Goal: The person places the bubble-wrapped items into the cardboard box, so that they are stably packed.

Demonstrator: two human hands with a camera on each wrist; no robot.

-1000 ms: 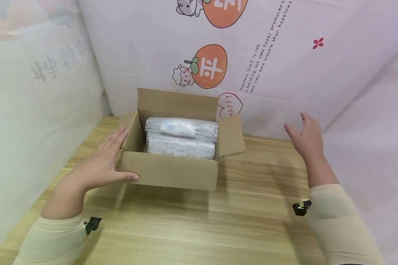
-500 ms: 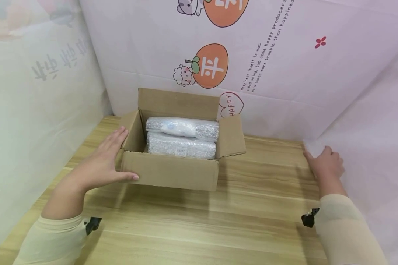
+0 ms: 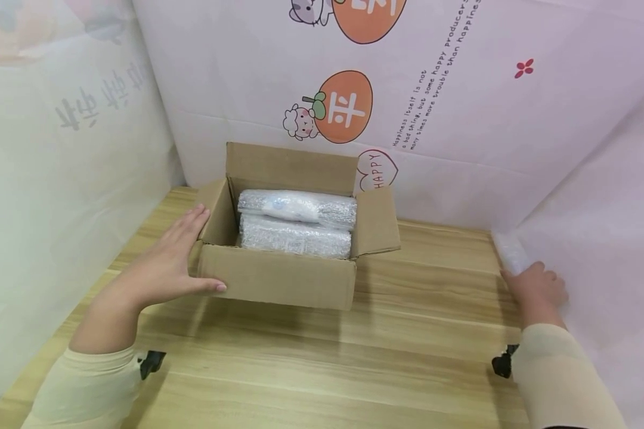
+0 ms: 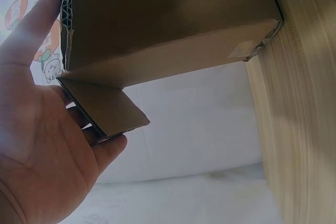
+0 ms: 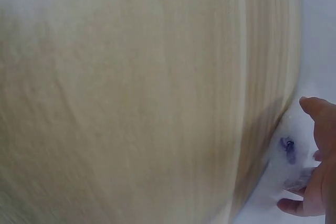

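An uncovered cardboard box (image 3: 276, 277) stands on the table, its flaps raised or folded outward. Inside lie two bubble-wrapped packages, a rear one (image 3: 295, 205) and a front one (image 3: 295, 238). My left hand (image 3: 158, 268) rests at the box's left front corner; its straight thumb lies against the front and its fingers are behind the side flap (image 4: 107, 108). At the table's right edge my right hand (image 3: 539, 289) is beside a pale, translucent plastic-wrapped thing (image 3: 510, 253). A purple mark shows on this wrap (image 5: 289, 148), with thumb and fingers spread around it; its contents are unclear.
A printed white sheet (image 3: 461, 179) hangs behind the box, and more pale sheeting closes both sides. Wood-grain tabletop (image 3: 424, 333) lies between the box and my right hand. A small black device sits at each sleeve.
My right hand has come down from the air at the right to the table's right edge, then slid nearer to me. More plastic wrap shows there now. The left hand stays on the box.
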